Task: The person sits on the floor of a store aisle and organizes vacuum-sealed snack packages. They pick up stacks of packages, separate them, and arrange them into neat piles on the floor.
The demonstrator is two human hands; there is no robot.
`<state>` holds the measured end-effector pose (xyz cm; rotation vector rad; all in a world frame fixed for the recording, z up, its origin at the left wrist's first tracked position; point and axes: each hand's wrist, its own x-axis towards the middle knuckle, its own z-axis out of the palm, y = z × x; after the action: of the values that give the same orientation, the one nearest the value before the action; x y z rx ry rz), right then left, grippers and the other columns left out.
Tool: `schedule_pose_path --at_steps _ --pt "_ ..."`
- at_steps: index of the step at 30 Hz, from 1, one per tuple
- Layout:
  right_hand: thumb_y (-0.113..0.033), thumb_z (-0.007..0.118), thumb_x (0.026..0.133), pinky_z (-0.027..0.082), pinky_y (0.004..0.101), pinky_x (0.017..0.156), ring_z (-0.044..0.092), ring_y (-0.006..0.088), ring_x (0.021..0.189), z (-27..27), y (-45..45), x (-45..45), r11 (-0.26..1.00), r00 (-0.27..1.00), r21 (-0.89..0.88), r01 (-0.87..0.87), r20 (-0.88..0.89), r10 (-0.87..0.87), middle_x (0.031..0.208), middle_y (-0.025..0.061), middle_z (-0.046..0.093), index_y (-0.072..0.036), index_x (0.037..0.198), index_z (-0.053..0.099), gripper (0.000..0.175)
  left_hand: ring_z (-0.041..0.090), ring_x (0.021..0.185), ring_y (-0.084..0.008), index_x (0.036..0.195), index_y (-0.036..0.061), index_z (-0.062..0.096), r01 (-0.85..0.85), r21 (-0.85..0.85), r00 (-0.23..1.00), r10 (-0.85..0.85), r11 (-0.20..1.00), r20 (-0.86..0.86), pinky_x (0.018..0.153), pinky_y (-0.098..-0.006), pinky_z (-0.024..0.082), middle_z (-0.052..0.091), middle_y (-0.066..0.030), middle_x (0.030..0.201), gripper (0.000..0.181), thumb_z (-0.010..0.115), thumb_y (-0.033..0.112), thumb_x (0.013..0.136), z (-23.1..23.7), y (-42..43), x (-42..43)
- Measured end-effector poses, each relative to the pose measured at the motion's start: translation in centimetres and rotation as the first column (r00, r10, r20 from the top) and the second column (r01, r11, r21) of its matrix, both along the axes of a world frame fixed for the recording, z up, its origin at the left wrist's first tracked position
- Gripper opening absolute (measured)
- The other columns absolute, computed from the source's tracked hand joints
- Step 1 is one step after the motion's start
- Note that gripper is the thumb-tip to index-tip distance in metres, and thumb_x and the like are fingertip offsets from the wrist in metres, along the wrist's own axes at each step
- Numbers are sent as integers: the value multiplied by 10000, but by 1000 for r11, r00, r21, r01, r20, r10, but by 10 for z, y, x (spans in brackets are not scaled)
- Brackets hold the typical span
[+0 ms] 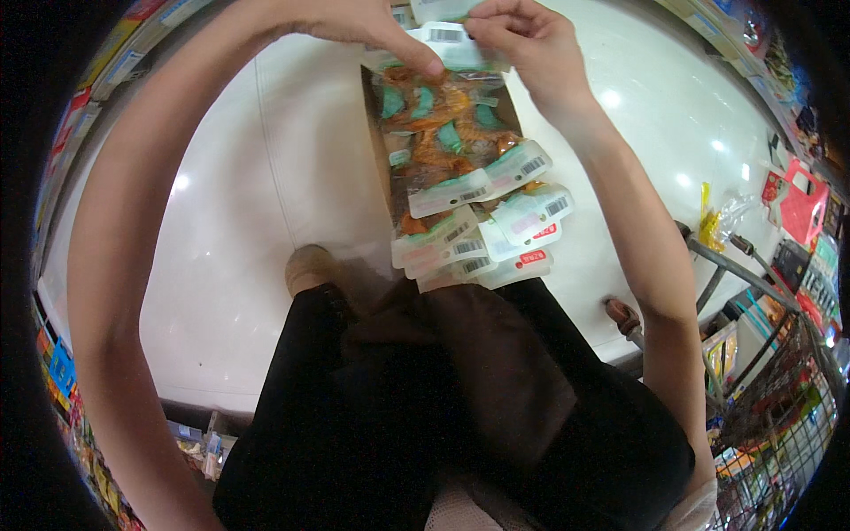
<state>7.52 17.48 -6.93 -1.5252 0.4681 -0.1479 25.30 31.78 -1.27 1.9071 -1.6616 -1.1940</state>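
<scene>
A cardboard box [377, 136] stands on the floor before me, filled with clear snack packets [451, 136] of orange-brown food with green print. Their white barcoded header tabs [475, 255] overlap and jut over the box's near end. At the far end, my left hand [372, 30] reaches over the packets with its thumb pointing down at them; its other fingers are cut off or hidden by the top edge. My right hand [541, 56] pinches the edge of a white packet header [443, 34] between thumb and fingers.
My shoe [309, 265] is on the glossy white floor [206, 265], left of the box. Stocked shelves [99, 86] curve around the left and right. At the right stand a wire-mesh basket [783, 425] and a metal-framed cart [720, 255] with a caster [623, 312]. Crinkled plastic wrap [727, 216] lies beyond the cart.
</scene>
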Motion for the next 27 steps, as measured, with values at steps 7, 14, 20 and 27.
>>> schedule_pose_path --at_steps 7,14,20,27 --pt "-142 697 866 513 300 762 626 139 871 9 -28 -20 991 998 -121 -64 -30 60 968 60 671 -26 1094 600 274 639 907 -339 974 -10 669 -179 -162 953 212 970 218 797 -402 501 662 -220 976 580 778 484 689 -18 3 -9" --pt "-112 651 893 488 262 770 625 112 851 25 -35 -65 877 900 -255 -407 -277 337 938 24 683 -59 1047 679 166 622 953 -368 1018 -28 648 -152 -192 964 188 969 186 844 -426 489 649 -237 999 608 762 484 710 -25 0 -5" --pt "-23 665 799 523 332 814 653 210 867 35 6 -68 563 715 -445 -696 -358 601 953 70 699 -77 1024 690 233 600 1007 -370 1081 -34 622 -180 -199 938 229 963 260 875 -422 477 625 -250 1063 652 758 487 714 -27 2 -7" --pt "14 631 763 523 400 844 648 288 933 40 23 -59 316 607 -565 -762 -455 651 998 102 679 -104 1020 705 292 607 992 -357 1058 -29 638 -182 -189 960 216 965 178 873 -414 481 635 -243 1040 611 766 462 718 -22 4 -4"
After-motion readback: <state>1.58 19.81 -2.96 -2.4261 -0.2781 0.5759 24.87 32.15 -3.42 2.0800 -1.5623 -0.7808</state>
